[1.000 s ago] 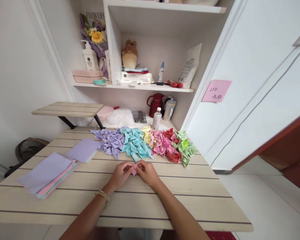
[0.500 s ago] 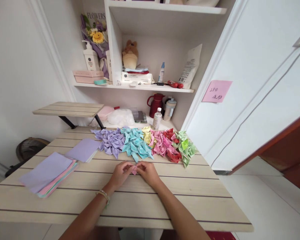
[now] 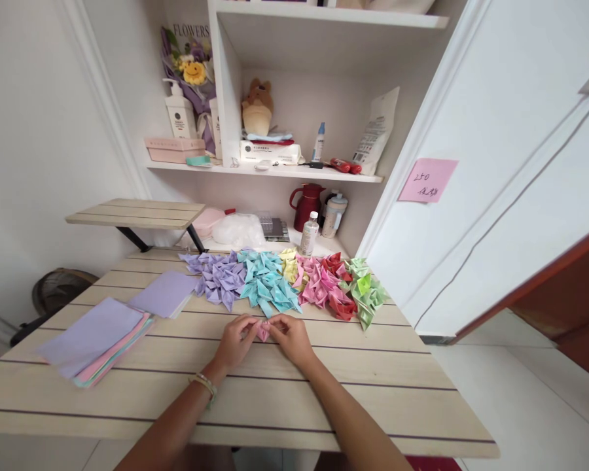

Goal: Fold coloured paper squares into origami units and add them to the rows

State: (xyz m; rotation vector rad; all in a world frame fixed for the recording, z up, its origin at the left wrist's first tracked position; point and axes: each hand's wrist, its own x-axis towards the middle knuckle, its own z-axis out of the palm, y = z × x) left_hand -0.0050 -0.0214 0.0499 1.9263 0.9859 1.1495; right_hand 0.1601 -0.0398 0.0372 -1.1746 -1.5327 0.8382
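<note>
A small folded piece of pink origami paper [image 3: 263,331] is held between my two hands over the middle of the table. My left hand [image 3: 236,339] pinches its left side, fingers closed. On the opposite side, my right hand [image 3: 288,337] grips the paper with thumb and fingers; parts of the folds are hidden by the fingertips. Just beyond the hands lie heaps of folded paper cranes: purple cranes [image 3: 219,278], blue cranes [image 3: 267,281], yellow cranes [image 3: 288,265], pink cranes [image 3: 319,281], red cranes [image 3: 342,307] and green cranes [image 3: 369,297].
Stacks of coloured paper sheets [image 3: 95,333] and purple paper [image 3: 164,293] lie on the left of the slatted table [image 3: 255,399]. A small raised stand [image 3: 135,212] is at the back left. A clear bottle [image 3: 309,234] and red jug [image 3: 307,208] stand behind the cranes.
My fingers have spread slightly apart, so more of the pink origami paper shows between them. Both hands stay in nearly the same place; the view has shifted a little.
</note>
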